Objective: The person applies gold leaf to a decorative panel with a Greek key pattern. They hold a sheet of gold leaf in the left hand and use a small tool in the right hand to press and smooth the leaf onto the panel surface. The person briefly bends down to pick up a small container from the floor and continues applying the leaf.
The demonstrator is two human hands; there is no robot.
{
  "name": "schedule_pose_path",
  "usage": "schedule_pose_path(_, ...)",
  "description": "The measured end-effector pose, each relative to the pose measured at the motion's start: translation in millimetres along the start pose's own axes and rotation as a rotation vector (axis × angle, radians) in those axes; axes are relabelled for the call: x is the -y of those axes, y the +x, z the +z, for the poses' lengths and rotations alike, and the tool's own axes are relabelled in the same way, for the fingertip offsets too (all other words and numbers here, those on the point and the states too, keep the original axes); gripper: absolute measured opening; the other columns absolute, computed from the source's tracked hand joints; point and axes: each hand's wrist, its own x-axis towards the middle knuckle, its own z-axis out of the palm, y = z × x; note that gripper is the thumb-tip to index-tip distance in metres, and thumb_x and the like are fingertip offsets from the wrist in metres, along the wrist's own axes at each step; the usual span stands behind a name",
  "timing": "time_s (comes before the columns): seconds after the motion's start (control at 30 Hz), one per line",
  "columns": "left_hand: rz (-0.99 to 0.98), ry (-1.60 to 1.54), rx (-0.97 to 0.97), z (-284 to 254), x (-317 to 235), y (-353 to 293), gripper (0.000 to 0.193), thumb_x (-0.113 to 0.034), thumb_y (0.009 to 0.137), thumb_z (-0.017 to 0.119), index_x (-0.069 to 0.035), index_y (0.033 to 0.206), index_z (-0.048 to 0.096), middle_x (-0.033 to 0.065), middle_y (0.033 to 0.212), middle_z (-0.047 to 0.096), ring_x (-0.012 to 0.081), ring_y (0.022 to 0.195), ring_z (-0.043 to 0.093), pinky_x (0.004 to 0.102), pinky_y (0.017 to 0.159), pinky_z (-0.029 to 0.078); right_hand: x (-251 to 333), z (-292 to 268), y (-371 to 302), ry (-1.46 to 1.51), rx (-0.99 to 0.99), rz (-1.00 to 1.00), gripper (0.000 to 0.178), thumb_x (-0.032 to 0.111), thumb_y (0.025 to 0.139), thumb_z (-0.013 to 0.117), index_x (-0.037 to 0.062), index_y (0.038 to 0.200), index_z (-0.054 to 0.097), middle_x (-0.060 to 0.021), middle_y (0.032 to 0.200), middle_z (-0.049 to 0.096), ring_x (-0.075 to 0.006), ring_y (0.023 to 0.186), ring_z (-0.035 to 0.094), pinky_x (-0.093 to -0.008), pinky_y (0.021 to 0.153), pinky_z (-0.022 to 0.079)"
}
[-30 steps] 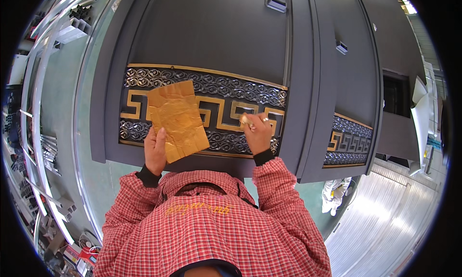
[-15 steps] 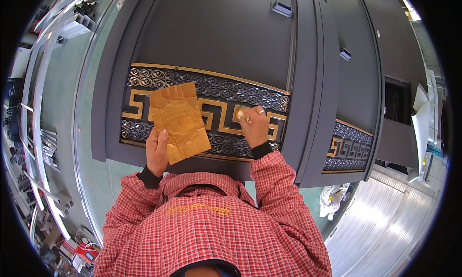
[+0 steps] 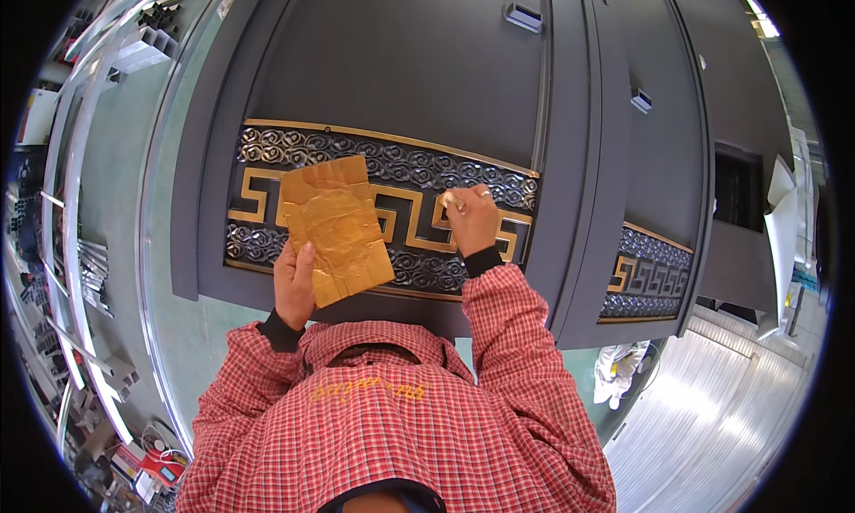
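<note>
The decorated band [image 3: 392, 206] of the dark door panel [image 3: 401, 77] is being partly covered by a sheet of gold foil [image 3: 337, 230], which is being held up by the left hand [image 3: 294, 286] over the band's left half, so that stretch is being blocked from above. The right hand [image 3: 472, 221] is being pressed onto the gold meander just right of the middle. Between the foil and that hand a short stretch of band is being left open. The wide plain surface above the band is being left free up to the small handle [image 3: 524, 16]. To the right, passage is being limited by the raised upright frame [image 3: 570, 157] and the second panel [image 3: 659, 139].
</note>
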Motion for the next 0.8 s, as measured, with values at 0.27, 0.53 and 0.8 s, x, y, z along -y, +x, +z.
schedule_pose_path(0.27,-0.018,0.022,-0.017,-1,-2,-1,0.032,-0.015,0.1,0.039,0.004,0.125,0.046,0.0075,0.113,0.059,0.0111,0.098,0.057,0.0258,0.084,0.047,3,-6,-33,0.031,0.091,0.028,0.013,0.004,0.072,0.065,0.0084,0.083,0.07,-0.0112,0.08,0.057,-0.0301,0.069,0.059,-0.0371,0.062,0.049)
schedule_pose_path(0.53,-0.017,0.043,-0.006,-1,-5,1,0.032,-0.015,0.1,0.039,0.003,0.126,0.045,0.0077,0.113,0.059,0.011,0.098,0.057,0.0256,0.084,0.047,-9,-15,-39,-0.014,0.045,0.019,0.014,0.003,0.069,0.065,0.0083,0.081,0.065,-0.009,0.082,0.054,-0.0288,0.072,0.059,-0.0382,0.062,0.049)
schedule_pose_path(0.8,0.0,0.045,0.014,0,0,2,0.032,-0.014,0.1,0.039,0.003,0.126,0.045,0.0078,0.114,0.059,0.0116,0.099,0.057,0.026,0.085,0.047,-14,-12,-43,-0.111,0.019,-0.003,0.01,0.006,0.07,0.067,0.0095,0.08,0.066,-0.0088,0.081,0.055,-0.029,0.072,0.06,-0.0387,0.061,0.049)
